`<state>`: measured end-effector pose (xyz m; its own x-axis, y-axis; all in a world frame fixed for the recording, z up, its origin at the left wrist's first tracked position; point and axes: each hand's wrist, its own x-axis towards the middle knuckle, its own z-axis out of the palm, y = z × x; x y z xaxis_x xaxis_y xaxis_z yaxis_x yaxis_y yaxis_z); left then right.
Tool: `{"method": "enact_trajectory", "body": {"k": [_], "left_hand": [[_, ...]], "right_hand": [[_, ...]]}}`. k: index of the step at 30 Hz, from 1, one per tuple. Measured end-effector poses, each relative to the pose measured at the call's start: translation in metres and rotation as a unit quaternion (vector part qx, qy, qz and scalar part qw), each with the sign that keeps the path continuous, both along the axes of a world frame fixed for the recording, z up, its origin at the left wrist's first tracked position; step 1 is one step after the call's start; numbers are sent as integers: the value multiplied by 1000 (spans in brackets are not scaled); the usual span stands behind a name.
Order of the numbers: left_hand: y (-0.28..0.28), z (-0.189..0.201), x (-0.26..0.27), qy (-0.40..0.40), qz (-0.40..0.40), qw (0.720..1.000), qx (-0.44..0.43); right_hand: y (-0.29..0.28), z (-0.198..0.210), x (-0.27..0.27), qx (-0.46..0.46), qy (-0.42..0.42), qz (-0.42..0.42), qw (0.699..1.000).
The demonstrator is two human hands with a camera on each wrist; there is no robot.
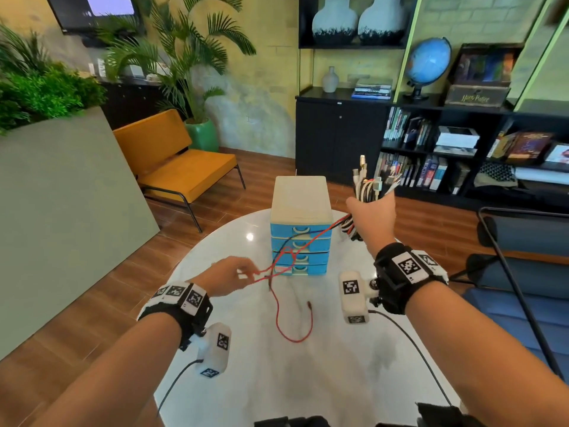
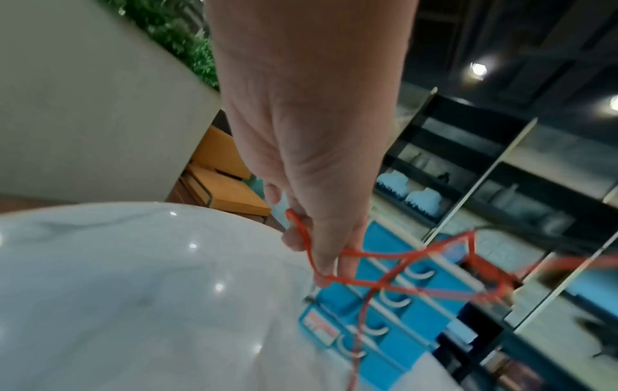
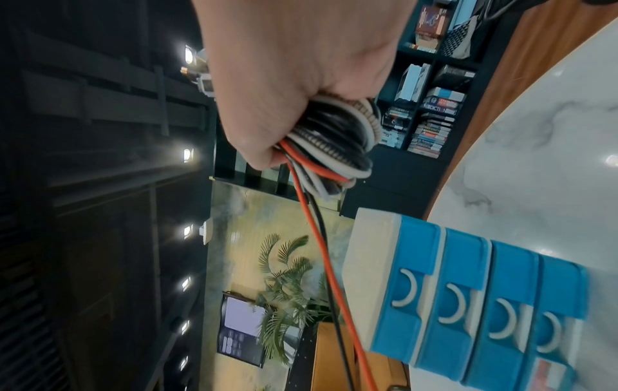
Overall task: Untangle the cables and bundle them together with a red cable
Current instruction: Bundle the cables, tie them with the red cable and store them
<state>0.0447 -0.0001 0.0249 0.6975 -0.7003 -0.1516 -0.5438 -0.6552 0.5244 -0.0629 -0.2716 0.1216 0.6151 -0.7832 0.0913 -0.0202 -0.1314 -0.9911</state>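
Bundle [image 1: 368, 188] of black and white cables is fisted tight in the right hand [image 1: 374, 212], held up above the far right side of the round marble table [image 1: 338, 380], plug ends sticking up out the top. All the fingers are wrapped round it, so that grip looks solid.

The red cable [image 1: 295, 318] comes out of the bottom of that fist, crosses in front of the blue drawer unit [image 1: 300, 238] and goes to the left hand [image 1: 229, 277], which has it pinched between thumb and fingertips, low over the near left part of the table. In the left wrist view the red line is looped round those fingertips and crosses itself just past them. A thin black cable [image 1: 295, 238] runs alongside it, and the red tail droops onto the marble in a loose U.

So I'd say the step is freeing the red one before any wrapping starts. My take on doing it well:

- don't yank, that crossing looks like it'd cinch into a knot
- open the loop with the left fingers and feed the free end back through
- keep the right fist clamped so the rest don't slide apart
- watch that the black cable doesn't get dragged in with it
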Motion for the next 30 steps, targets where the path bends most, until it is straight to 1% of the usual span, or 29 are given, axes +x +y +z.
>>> {"method": "enact_trajectory", "body": {"k": [2, 6, 9, 11, 13, 15, 16, 18, 19, 20, 21, 22, 24, 26, 28, 30], "left_hand": [[13, -12, 3, -22, 11, 998, 52], [24, -22, 7, -77, 84, 985, 126], [23, -20, 9, -135, 107, 970, 168], [20, -17, 8, -135, 110, 969, 178], [14, -14, 7, -107, 104, 977, 152], [0, -4, 4, -93, 76, 986, 118], [-10, 4, 1, -101, 66, 989, 88], [-32, 23, -9, -111, 62, 992, -22], [-42, 34, -16, -90, 65, 989, -94], [-52, 42, -22, -41, 61, 985, -157], [-62, 52, -29, 16, 48, 979, -196], [-70, 59, -35, 72, 33, 975, -207], [-81, 69, -45, 188, -1, 962, -197], [-86, 71, -54, 305, -29, 930, -204], [-83, 68, -59, 410, -25, 880, -238], [-75, 63, -58, 501, -11, 830, -246]], "right_hand": [[-5, 4, 0, 4, 1, -11, 1000], [-3, 8, -1, 3, -2, -12, 1000], [3, 8, 0, 3, -7, -3, 1000], [7, 8, 0, 2, -20, 6, 1000], [11, 7, -1, 0, -24, 23, 999], [17, 6, 0, -4, -16, 49, 999], [20, 6, 0, -5, -10, 64, 998], [28, 3, 3, -3, -1, 98, 995], [32, 3, 5, 1, 1, 115, 993], [36, 2, 6, 5, 4, 129, 992], [40, 1, 7, 7, 5, 142, 990], [43, 0, 8, 8, 4, 149, 989], [44, 0, 8, 9, -6, 147, 989], [38, 1, 7, 10, -23, 124, 992], [28, 3, 5, 30, -40, 87, 995], [17, 3, 4, 72, -57, 47, 995]]}}
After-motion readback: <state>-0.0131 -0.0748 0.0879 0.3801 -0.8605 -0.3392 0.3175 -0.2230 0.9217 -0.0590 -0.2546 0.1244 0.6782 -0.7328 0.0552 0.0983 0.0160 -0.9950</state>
